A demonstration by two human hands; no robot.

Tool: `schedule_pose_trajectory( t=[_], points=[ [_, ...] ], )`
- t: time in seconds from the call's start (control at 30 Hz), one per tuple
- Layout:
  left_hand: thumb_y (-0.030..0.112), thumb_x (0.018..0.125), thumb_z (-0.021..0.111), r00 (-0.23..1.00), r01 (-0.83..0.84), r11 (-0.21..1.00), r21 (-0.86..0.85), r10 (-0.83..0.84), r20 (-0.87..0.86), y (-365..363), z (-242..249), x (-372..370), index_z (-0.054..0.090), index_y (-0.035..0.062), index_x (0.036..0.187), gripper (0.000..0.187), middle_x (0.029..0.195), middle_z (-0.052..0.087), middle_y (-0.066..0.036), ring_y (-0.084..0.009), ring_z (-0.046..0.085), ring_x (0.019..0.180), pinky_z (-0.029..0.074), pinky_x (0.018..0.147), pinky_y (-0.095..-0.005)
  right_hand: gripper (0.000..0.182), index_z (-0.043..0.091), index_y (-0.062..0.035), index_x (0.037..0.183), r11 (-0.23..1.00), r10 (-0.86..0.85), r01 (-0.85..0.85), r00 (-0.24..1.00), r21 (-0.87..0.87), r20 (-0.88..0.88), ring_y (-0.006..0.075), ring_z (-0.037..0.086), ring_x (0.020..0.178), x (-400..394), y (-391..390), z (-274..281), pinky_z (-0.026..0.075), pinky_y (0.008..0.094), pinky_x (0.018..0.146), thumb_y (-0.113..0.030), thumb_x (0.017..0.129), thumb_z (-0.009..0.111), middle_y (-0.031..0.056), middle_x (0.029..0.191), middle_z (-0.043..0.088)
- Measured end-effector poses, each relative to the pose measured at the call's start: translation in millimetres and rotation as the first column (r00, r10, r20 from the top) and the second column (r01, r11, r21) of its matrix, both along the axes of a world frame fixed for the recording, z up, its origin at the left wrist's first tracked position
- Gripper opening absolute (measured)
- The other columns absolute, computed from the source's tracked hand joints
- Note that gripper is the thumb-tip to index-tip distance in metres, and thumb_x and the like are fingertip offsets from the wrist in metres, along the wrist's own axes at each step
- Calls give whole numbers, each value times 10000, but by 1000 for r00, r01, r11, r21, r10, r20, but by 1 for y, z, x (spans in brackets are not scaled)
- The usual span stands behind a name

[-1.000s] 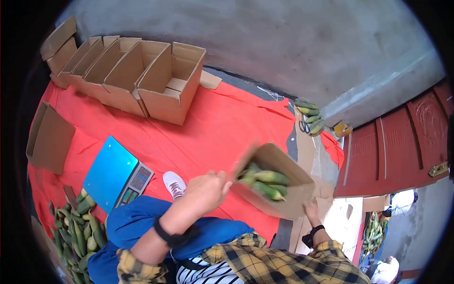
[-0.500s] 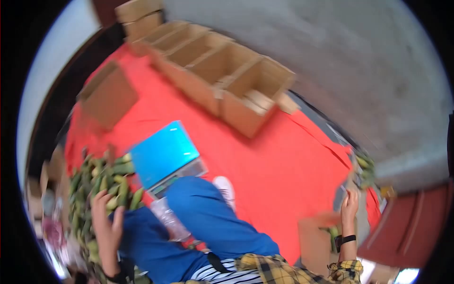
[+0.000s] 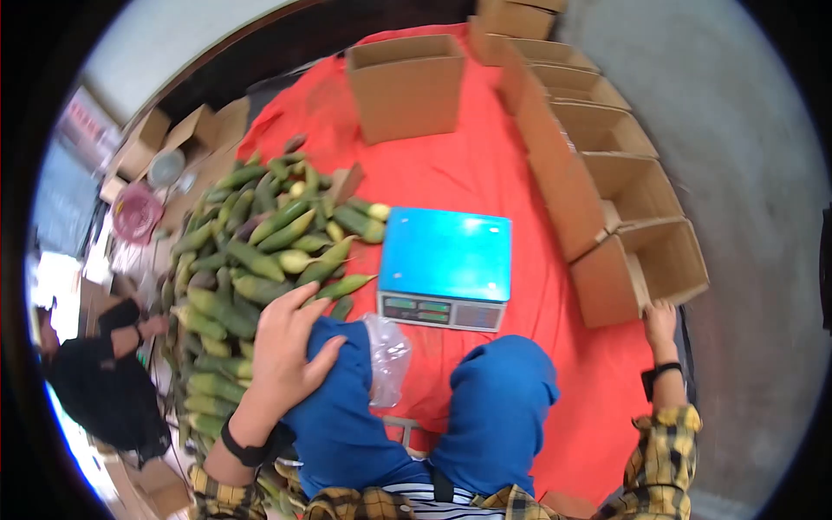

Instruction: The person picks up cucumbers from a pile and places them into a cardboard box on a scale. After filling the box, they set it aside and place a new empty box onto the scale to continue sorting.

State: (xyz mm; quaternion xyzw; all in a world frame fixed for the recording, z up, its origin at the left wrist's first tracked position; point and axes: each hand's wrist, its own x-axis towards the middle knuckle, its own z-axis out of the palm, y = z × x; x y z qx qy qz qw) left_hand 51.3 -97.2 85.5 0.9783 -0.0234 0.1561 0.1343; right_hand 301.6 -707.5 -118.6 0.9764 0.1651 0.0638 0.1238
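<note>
My left hand [image 3: 290, 351] rests on my left knee, fingers spread and holding nothing. Beside it lies a large heap of long green vegetables [image 3: 251, 260] that look like radishes. My right hand [image 3: 660, 328] is at the near corner of the closest open cardboard box [image 3: 604, 282], fingers curled against its edge. In front of my knees stands a digital scale with a blue top [image 3: 446, 253], bare of any load. A clear plastic bag [image 3: 387, 360] hangs by my left knee.
Several open boxes [image 3: 555, 156] form a row on the right along the grey wall [image 3: 745, 173]. Another box [image 3: 407, 95] stands at the back of the red cloth [image 3: 511, 186]. A pink basket [image 3: 137, 213] and another person's dark-clad arm [image 3: 108, 381] are at left.
My view has swung left, and the scene has turned within it. My right hand has moved from beside the cloth's right side to the nearest box. My left hand has settled on my knee.
</note>
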Motion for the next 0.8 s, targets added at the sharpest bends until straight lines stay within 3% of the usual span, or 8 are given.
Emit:
schedule_pose_trajectory(
  t=[0.07,0.23,0.33,0.47,0.6,0.7,0.77,0.8],
  points=[
    [148,712,737,1000,8,999,-41,-9,-21,1,4,1,582,37,1128,458,1252,540,-172,-349,518,1138,405,966,-431,129,590,-58,683,966,183,-143,967,215,-177,322,575,765,-25,38,32,460,429,693,-106,683,710,125,733,574],
    [128,716,741,999,37,995,-93,-35,28,-1,-2,1,582,34,1125,449,1249,538,-173,-347,526,1128,419,950,-426,328,577,-35,990,825,183,-79,974,560,-131,344,565,842,-117,109,51,473,390,742,6,687,697,142,877,581],
    [88,735,721,995,40,985,-167,-24,96,-1,0,-7,576,28,1133,427,1259,530,-177,-340,526,1143,419,961,-413,405,556,-53,1090,887,146,-39,969,460,-200,357,567,924,-177,94,37,467,416,805,21,710,674,142,962,593],
    [51,763,675,968,64,927,-370,33,248,6,2,-26,559,16,1157,412,1275,522,-181,-332,519,1163,401,989,-392,188,555,-13,895,906,1,102,970,410,-244,367,584,764,-211,43,15,477,411,684,0,744,666,197,810,571],
    [64,796,652,966,-93,908,-408,182,184,26,-22,-63,561,-1,1141,363,1241,539,-184,-326,519,1158,398,990,-380,132,525,9,829,899,53,4,992,437,-118,361,541,667,-196,61,48,461,360,626,-8,787,649,213,740,532],
    [112,808,665,965,-216,882,-420,259,48,53,-67,-103,565,-5,1113,342,1137,561,-209,-371,555,1057,455,912,-391,218,419,21,779,722,113,-37,991,691,-65,284,321,601,-185,112,102,363,312,537,3,816,633,179,667,393],
    [201,826,653,919,-351,857,-378,238,-313,64,-96,-137,571,1,1086,338,1075,574,-212,-372,568,1016,470,874,-399,199,434,26,793,689,167,-79,985,720,-52,283,329,603,-170,139,131,368,313,541,7,817,631,184,677,399],
    [201,826,653,916,-363,849,-384,248,-316,66,-110,-152,571,1,1086,338,1075,574,-212,-372,568,1016,470,874,-399,181,449,31,807,652,206,-104,978,751,-43,283,336,605,-162,154,146,372,315,545,10,819,628,189,687,404]
  ],
)
